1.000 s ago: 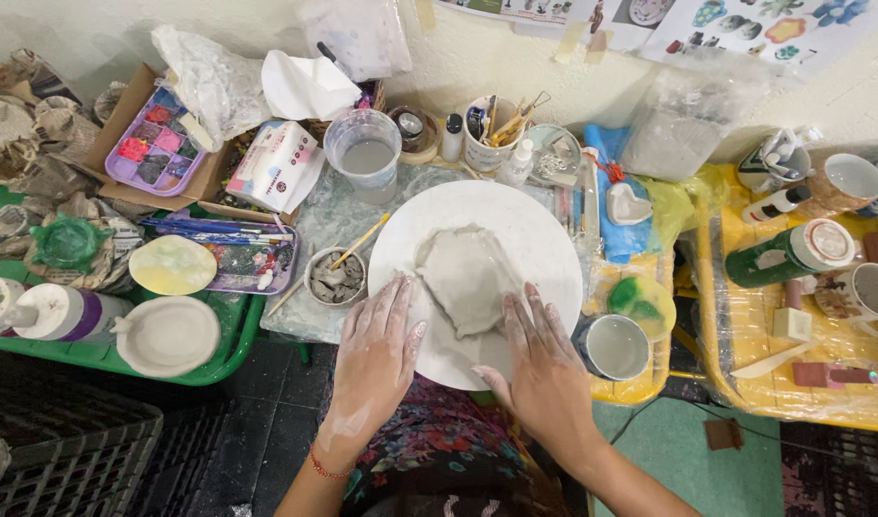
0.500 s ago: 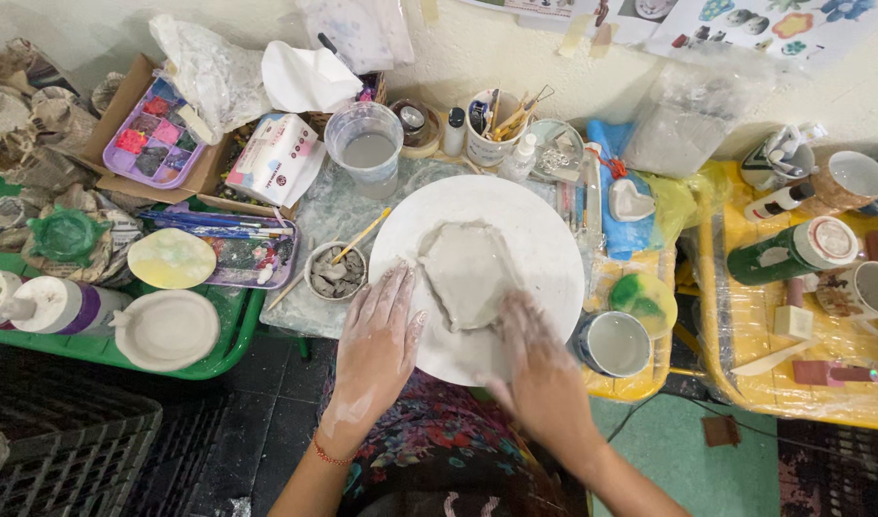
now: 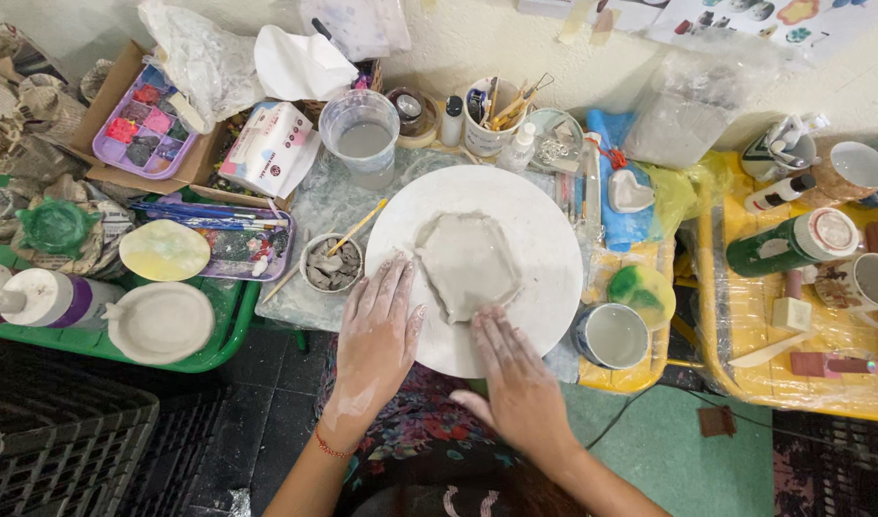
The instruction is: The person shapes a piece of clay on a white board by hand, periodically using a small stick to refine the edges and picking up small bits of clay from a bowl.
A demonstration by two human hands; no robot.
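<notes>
Now clay slab (image 3: 468, 263) on white disc (image 3: 554, 239), touching flat, spread fingers (image 3: 492, 330); nothing gripped.

Bright, even light; sharp; edges bowed.

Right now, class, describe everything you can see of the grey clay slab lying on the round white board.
The clay slab is a flat, roughly six-sided piece of wet-looking, matte pale grey clay with uneven, slightly raised edges. It lies flat near the middle of the round white board. The right hand rests its fingers at the slab's near edge; the clay-smeared left hand lies flat on the board just beside its left edge, whether touching it is unclear.
</notes>
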